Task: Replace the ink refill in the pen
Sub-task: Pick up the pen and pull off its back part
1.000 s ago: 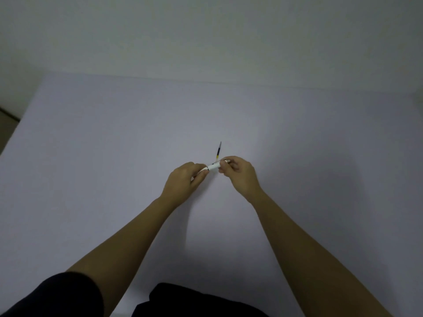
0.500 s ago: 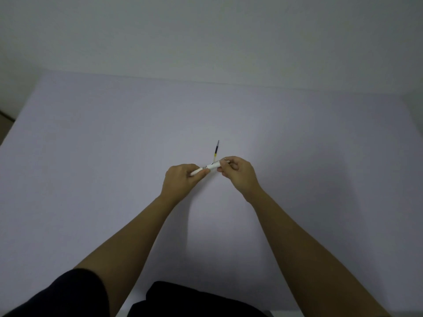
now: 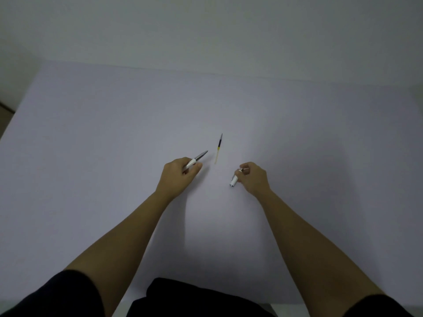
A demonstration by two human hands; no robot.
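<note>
Fingers of the left hand clench the pen's front half, tip toward one o'clock; the right hand pinches the rear barrel; a spare refill lies between.

1. Table: plain pale lilac-grey, no pattern
2. Wall: flat grey-white
3. Refill lying on the table: dark tip, blue-black band, then yellow, fading to clear
4. Pen front: white body, silver point
5. Pen back: white
6. Sleeves: black

The pen is apart in two pieces — the white front half with silver tip, the short white rear half. A thin refill — dark, yellow-banded — lies between them.
</note>
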